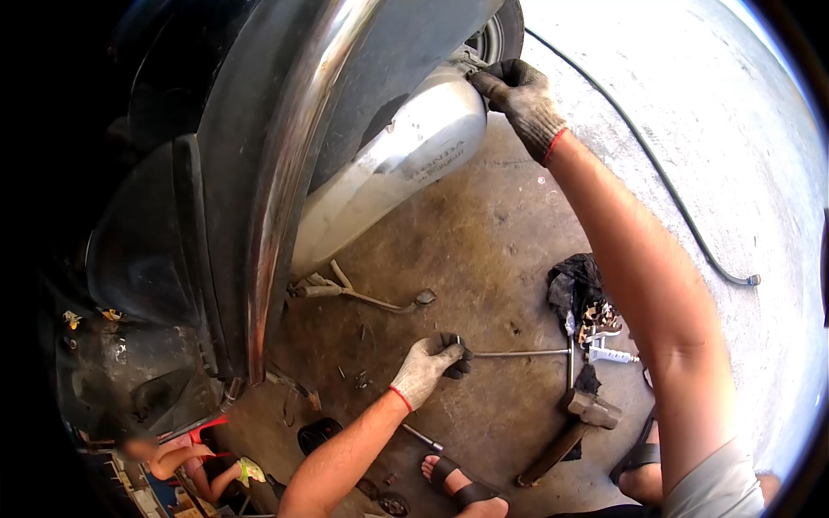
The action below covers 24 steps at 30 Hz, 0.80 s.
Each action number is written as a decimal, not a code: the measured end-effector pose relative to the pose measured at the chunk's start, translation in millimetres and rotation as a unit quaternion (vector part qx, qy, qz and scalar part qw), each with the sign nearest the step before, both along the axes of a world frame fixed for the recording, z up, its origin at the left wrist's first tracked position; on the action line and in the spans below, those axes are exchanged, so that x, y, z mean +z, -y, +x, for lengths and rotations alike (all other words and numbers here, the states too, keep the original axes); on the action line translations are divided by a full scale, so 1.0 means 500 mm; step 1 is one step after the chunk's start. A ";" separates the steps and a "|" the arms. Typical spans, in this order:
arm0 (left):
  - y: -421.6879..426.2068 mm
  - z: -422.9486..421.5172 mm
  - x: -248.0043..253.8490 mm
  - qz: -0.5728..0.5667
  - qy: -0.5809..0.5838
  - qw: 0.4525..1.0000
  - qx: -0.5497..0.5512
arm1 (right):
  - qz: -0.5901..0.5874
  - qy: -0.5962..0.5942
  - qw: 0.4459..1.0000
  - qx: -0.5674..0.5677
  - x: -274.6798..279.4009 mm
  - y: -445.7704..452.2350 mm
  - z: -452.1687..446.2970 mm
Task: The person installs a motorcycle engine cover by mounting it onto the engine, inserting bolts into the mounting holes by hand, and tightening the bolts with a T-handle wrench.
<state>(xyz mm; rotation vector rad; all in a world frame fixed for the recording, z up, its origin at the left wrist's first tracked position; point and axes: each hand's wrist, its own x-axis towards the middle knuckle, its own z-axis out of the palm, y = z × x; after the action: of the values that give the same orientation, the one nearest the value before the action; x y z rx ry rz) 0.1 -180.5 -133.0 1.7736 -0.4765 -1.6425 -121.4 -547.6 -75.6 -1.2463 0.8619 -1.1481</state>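
My left hand (432, 367), in a light knit glove with dark fingertips, is closed around the shaft end of a T-handle wrench (522, 353). The wrench's crossbar points away from that hand, above the floor. Up at the back of the scooter, my right hand (521, 97) wears the same kind of glove. Its fingers are pinched together at the rear end of the silver muffler (432, 142), close to the wheel (505, 34). Whatever sits between those fingertips is hidden.
A hammer (591, 410) lies beside my sandalled foot, near a black plastic bag (574, 281) and metal parts (600, 324). A hose (643, 142) runs along the right. Dark scooter bodywork (259, 173) fills the left. The stand (371, 296) juts out below. Another person (186, 457) sits lower left.
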 end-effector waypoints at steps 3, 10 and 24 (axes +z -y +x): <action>-0.003 0.006 -0.009 -0.002 -0.006 1.000 0.011 | 0.043 0.038 0.998 0.014 -0.012 -0.009 -0.022; 0.034 0.029 -0.022 -0.082 0.033 0.991 0.098 | 0.054 -0.151 0.981 0.112 -0.113 -0.268 -0.052; 0.151 -0.025 -0.008 -0.063 -0.048 0.987 0.137 | 0.063 -0.039 0.996 0.040 -0.239 -0.438 -0.059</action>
<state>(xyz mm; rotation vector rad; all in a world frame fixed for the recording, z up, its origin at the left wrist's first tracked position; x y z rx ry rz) -12.2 -255.9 -137.1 1.5810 -0.2715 -1.4631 -150.9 -328.5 -195.3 -1.2159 0.9200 -0.9724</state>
